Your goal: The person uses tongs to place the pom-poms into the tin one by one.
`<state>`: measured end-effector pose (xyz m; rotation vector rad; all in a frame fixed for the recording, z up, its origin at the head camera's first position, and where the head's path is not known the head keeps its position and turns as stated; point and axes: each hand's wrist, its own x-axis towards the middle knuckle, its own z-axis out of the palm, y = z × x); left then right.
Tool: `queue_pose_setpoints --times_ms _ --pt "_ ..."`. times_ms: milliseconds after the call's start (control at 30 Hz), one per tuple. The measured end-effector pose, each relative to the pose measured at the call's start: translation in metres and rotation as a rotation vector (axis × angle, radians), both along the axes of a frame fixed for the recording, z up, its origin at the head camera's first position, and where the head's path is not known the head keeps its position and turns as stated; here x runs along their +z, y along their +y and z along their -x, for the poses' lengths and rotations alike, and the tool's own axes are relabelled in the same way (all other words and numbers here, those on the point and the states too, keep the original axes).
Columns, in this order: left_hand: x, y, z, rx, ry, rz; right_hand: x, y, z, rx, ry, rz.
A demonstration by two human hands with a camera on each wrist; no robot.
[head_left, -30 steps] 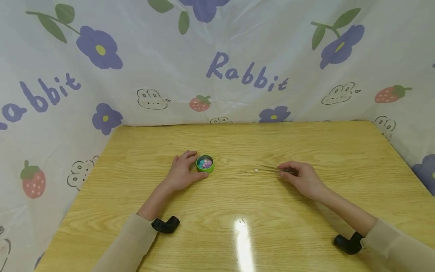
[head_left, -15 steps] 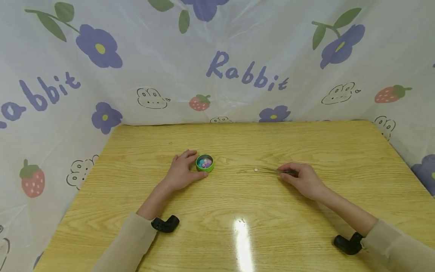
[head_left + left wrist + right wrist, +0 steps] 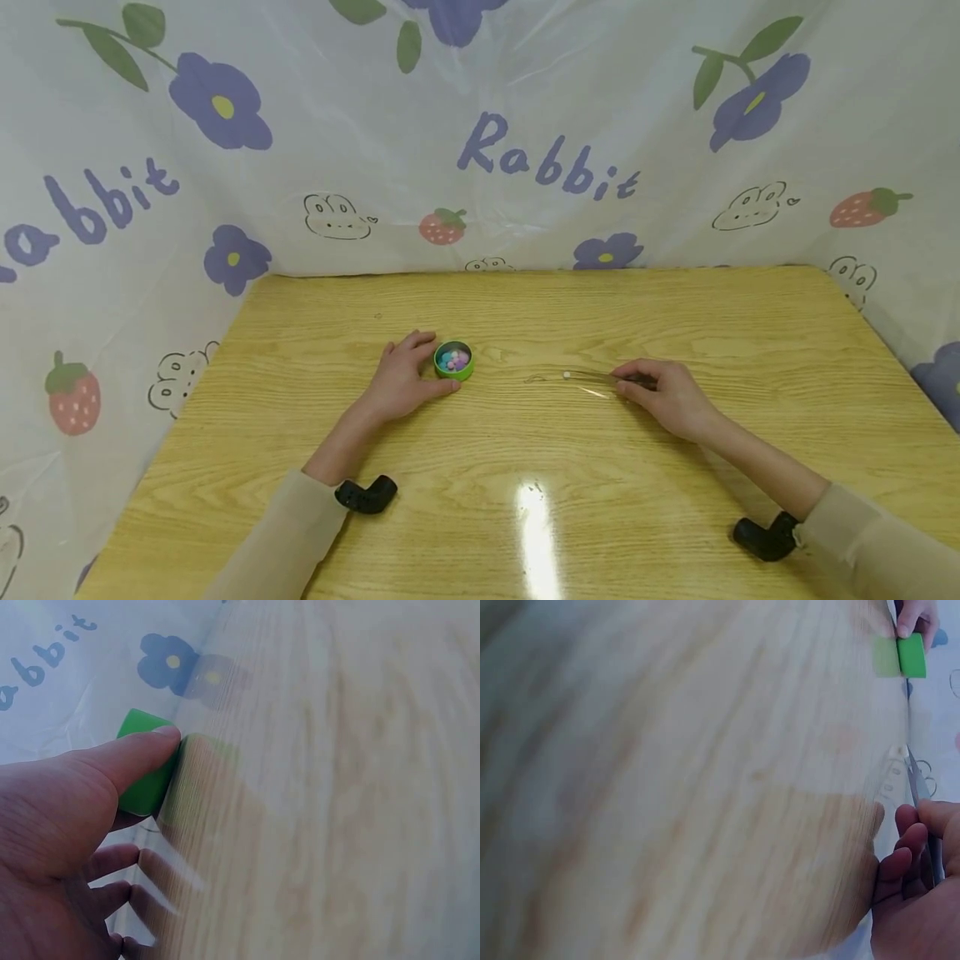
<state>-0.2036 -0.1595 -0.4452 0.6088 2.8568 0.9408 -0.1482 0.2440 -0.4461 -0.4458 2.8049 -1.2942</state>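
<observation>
A small round green tin point(image 3: 453, 361), without a lid, stands on the table with several blue, pink and purple beads point(image 3: 454, 360) inside. My left hand point(image 3: 401, 379) holds it from the left, thumb on the near side and index finger at the far side; the left wrist view shows the thumb point(image 3: 146, 750) pressed on its green wall. My right hand point(image 3: 671, 396) pinches metal tweezers point(image 3: 600, 375) between thumb and fingers, pointing left. Their tips are at a small white bead point(image 3: 566, 375) on the wood; whether they grip it is too small to tell.
The wooden table point(image 3: 465, 467) is shiny, with a bright light reflection near its front. A white printed curtain point(image 3: 390, 158) rises behind the table and along both sides. Black wrist devices point(image 3: 366, 495) sit at both cuffs.
The tweezers' tips have come toward the front of the table and closer to the white bead, now meeting it. The left hand and the tin have stayed in place.
</observation>
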Motion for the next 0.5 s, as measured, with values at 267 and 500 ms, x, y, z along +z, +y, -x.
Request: queue_pose_setpoints --times_ms 267,500 --pt "0.0005 0.0 -0.0007 -0.004 0.007 0.004 -0.0021 0.0002 0.0002 0.007 0.006 0.007" --pt "0.0021 -0.0003 -0.0014 -0.006 0.009 0.006 -0.0042 0.0003 0.0009 0.004 0.024 -0.01"
